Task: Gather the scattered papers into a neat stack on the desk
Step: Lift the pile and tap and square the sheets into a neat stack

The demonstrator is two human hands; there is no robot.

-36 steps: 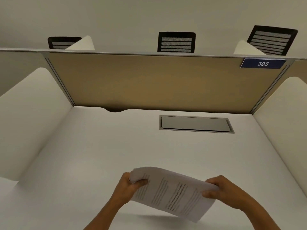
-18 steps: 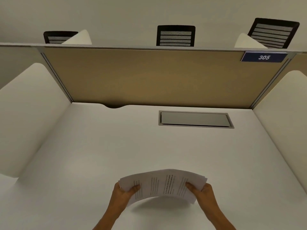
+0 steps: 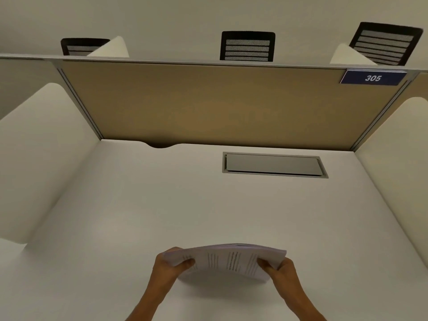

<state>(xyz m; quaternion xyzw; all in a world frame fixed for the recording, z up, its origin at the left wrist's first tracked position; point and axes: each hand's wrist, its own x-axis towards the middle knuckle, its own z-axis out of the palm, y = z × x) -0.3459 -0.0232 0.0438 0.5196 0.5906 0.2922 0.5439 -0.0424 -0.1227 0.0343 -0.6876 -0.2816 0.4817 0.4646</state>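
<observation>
A stack of printed papers (image 3: 228, 260) is held just above the white desk (image 3: 162, 205) near its front edge. The sheets bow upward in the middle and their edges are nearly lined up. My left hand (image 3: 168, 267) grips the stack's left end, thumb on top. My right hand (image 3: 281, 271) grips the right end the same way. The stack's shadow falls on the desk right beneath it. No loose sheets show elsewhere on the desk.
A grey rectangular cable flap (image 3: 274, 163) is set into the desk at the back right. A tan divider panel (image 3: 220, 105) closes the back, with a blue "305" sign (image 3: 372, 78). White curved side panels (image 3: 39, 147) flank the desk. Black chair backs (image 3: 247, 46) show behind.
The stack was tilted down to the right a second ago. It has turned level, with my right hand moving in and down; the sheets now sit more squarely together.
</observation>
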